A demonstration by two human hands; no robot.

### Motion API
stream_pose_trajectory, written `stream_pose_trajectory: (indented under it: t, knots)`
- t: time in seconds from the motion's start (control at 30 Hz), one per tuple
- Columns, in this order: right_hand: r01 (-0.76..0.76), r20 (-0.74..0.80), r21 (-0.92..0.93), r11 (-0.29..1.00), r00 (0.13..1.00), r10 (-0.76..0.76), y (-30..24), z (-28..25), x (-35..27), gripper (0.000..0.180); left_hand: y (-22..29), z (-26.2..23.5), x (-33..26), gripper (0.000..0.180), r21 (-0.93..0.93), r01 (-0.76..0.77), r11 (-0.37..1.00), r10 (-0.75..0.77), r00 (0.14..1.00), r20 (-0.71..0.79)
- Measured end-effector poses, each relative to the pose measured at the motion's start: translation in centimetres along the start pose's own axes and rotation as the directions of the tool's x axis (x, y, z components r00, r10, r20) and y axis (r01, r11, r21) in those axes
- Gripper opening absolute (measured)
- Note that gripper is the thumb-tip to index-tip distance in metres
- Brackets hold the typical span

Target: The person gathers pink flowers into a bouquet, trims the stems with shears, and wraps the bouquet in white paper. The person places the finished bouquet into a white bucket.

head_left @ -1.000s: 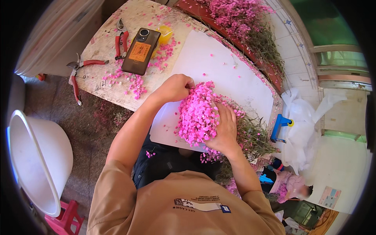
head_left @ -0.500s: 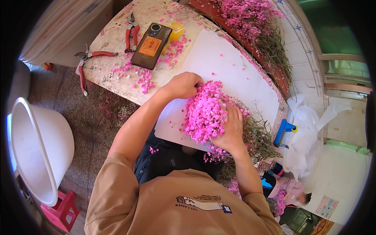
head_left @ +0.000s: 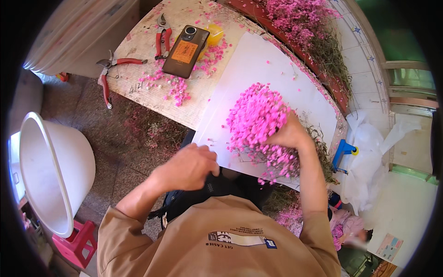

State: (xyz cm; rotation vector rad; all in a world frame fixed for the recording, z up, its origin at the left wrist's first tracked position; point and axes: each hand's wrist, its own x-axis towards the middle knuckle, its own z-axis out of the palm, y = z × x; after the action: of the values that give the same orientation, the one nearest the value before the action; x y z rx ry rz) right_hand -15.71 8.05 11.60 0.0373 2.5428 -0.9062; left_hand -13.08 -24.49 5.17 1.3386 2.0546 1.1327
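A dense bunch of pink baby's breath (head_left: 256, 113) is gripped in my right hand (head_left: 293, 133), its heads facing left above a white sheet (head_left: 221, 94) on the table. My fingers wrap round the stems, partly hidden by blossoms. My left hand (head_left: 191, 167) is apart from the flowers, over my lap by the table's near edge. Its fingers are curled in, and anything inside them is hidden. More pink sprays and dry greenish stems (head_left: 318, 138) lie beyond and beneath my right forearm.
Pruning shears (head_left: 162, 38), more red-handled shears (head_left: 108, 69) and a dark phone (head_left: 185, 51) lie on the table among loose petals. Flower bundles (head_left: 304, 21) rest on a red ledge. A white tub (head_left: 76, 157) and pink stool (head_left: 76, 242) stand left. A person (head_left: 348, 221) is at lower right.
My left hand has left the flower bunch and moved down and left toward my lap. My right hand has shifted slightly right and up with the bunch.
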Motion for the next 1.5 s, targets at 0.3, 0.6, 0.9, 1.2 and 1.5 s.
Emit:
stream_pose_trajectory:
  t: [0.3, 0.6, 0.9, 1.2, 1.5]
  knots:
    - [0.079, 0.14, 0.029, 0.996, 0.987, -0.082, 2.0, 0.4, 0.0, 0.078, 3.5, 11.1, 5.1, 0.009, 0.22, -0.171, 0.96, 0.147, 0.982, 0.123]
    - [0.083, 0.184, 0.145, 0.986, 0.977, -0.11, 2.2, 0.5, -0.8, 0.069, 3.4, 14.2, 6.0, 0.033, 0.481, -0.134, 0.866, 0.128, 0.991, 0.045]
    - [0.185, 0.084, 0.042, 0.982, 0.979, -0.188, 0.4, 2.2, 1.0, 0.067, 2.3, 12.0, 3.7, 0.029, 0.325, -0.107, 0.94, 0.091, 0.994, 0.066]
    - [0.204, 0.137, -0.088, 0.975, 0.972, -0.191, -0.4, 2.1, 1.1, 0.079, -0.9, 6.1, -3.3, 0.047, -0.283, 0.477, 0.832, -0.554, 0.73, -0.4]
    - [0.1, 0.218, 0.098, 0.99, 0.969, -0.12, 2.0, 1.0, 3.4, 0.084, 0.8, 7.7, -0.7, 0.094, 0.092, 0.346, 0.934, -0.248, 0.81, -0.531]
